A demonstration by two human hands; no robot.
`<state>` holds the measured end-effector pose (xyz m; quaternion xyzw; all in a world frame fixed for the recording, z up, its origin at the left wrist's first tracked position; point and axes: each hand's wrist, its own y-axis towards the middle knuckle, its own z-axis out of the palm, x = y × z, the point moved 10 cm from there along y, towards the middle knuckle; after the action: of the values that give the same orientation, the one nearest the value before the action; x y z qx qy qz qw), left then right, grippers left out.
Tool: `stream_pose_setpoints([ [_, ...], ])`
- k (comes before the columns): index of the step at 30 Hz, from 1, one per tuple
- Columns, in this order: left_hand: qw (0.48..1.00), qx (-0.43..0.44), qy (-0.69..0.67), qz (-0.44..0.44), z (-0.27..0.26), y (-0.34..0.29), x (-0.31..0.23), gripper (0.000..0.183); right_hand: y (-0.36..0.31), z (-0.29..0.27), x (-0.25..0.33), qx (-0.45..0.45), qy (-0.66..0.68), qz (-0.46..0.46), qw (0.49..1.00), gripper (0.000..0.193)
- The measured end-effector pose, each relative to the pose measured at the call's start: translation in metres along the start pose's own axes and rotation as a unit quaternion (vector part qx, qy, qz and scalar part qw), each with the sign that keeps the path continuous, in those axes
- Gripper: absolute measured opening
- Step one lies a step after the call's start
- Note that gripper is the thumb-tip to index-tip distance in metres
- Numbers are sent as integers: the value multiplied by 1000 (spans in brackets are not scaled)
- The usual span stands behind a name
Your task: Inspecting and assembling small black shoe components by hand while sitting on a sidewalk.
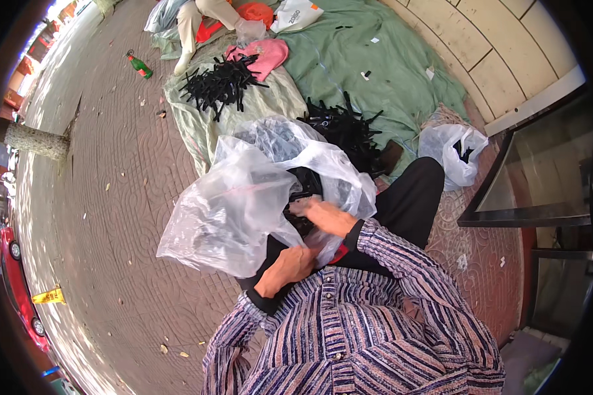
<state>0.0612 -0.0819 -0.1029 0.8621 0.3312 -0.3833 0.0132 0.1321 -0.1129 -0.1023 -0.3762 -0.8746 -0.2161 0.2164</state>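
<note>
The black strips (299,222) lie jumbled in the mouth of the clear plastic bag (224,204) at my lap, just ahead of my left hand and beside the fingers of my right. They cross one another in shadow, so I can make out no single long axis among them. My right hand (324,214) is the nearer one: it reaches in from the right, fingers pointing left over the strips, but they are blurred and I cannot tell whether they pinch one. My left hand (288,268) is at the bag's near edge, below and to the left of the right, its fingers bent toward the right; I cannot tell whether they grasp the plastic or something under it. The bag spreads out widest to the left of both hands.

Beyond the bag, ahead of my right hand, is a dark heap (342,128) on a green sheet (402,66). Farther off, ahead and to the left, another pile (221,85) lies against a pink cloth (270,59). Well to my right sits a small white bag (445,151).
</note>
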Motion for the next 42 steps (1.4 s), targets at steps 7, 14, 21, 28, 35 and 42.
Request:
stream_pose_setpoints([
  [7, 984, 8, -175, 0, -19, -30, 0, 24, -10, 31, -32, 115, -229, 155, 954, 31],
  [14, 927, 37, -342, -148, -44, -58, 24, 22, 21, 23, -35, 41, -217, 70, 973, 8],
  [21, 883, -119, -404, -209, -68, -54, 53, 30, 11, -5, -75, -15, -128, 225, 966, 15],
  [28, 573, -167, -782, -181, -36, -52, 56, 27, -27, 2, -92, -86, 418, 410, 806, 16],
  [35, 588, -162, -776, -162, -37, -48, 42, 19, -13, 7, -59, -24, 174, 226, 958, 16],
  [42, 634, -153, -731, -199, -33, -51, 33, 22, -10, 48, 1, 191, -106, 96, 971, 8],
])
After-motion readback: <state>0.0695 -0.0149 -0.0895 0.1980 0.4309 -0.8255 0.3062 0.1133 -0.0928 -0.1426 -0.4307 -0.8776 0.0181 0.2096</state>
